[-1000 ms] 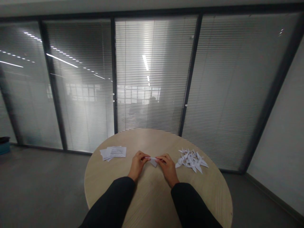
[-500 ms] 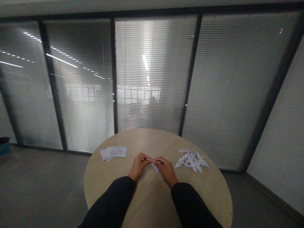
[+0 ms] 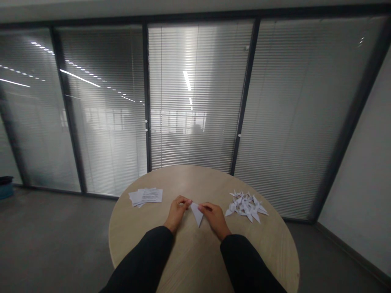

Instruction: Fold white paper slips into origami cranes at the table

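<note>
Round wooden table [image 3: 137, 240]; printed paper sheets [image 3: 146, 196] at left, pile of folded white paper pieces [image 3: 246, 206] at right. Between them, left hand [image 3: 177, 211], right hand [image 3: 214, 215] just drawn apart, fingers curled, pinching white paper triangle [image 3: 197, 213], now opened from narrow strip, tip toward person.

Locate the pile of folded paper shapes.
In the head view, the pile of folded white paper shapes sits on the right side of the round wooden table, just beyond the right hand, across from the printed sheets.
</note>
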`<state>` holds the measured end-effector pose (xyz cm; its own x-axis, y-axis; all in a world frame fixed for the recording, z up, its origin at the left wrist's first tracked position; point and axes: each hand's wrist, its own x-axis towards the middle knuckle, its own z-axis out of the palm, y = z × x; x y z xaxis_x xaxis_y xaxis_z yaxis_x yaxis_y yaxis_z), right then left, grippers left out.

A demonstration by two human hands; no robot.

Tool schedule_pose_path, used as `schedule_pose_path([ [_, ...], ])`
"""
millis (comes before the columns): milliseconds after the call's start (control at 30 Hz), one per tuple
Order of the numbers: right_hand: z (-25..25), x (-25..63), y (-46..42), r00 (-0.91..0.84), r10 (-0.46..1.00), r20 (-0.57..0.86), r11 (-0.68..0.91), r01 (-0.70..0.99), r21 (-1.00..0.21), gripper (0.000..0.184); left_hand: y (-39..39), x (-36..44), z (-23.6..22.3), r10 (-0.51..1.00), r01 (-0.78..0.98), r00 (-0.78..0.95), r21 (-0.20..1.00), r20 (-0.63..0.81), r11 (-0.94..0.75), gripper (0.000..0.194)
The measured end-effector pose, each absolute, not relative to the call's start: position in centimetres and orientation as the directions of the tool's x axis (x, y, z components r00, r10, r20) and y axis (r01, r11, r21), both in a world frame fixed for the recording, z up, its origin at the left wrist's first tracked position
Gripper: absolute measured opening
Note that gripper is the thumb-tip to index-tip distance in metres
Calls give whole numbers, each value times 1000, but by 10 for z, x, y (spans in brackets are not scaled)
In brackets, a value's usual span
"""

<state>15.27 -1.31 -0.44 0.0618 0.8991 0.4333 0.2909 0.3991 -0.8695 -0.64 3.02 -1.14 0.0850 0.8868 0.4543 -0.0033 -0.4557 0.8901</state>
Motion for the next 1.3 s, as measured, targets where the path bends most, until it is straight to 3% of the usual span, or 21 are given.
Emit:
schedule_pose_path([
  [333,-9,170,-5,174,898,403,354,258,-899,32,42,-25,-14,947,-219,-95,922,306,-319,38],
  [467,-12,164,-5,123,900,419,388,215,-896,34,42,-15,-19,946,-190,31,931,323,-312,39],
  [667,-13,153,-10,-82,893,442,445,312,-840,34,34,0,-20,912,-107,137,921,387,-375,38],
  [900,-13,157,-9,-30,894,447,431,333,-839,33,27,3,-16,903,-118,315,956,293,-269,39],
  [1133,-11,154,-8,13,936,352,338,246,-908,33,25,0,-13,931,-113,221,956,291,-271,37],
  [1300,-9,156,-10,18,929,369,353,253,-901,33,26,-2,-15,936,-152,224,958,272,-242,39],
])
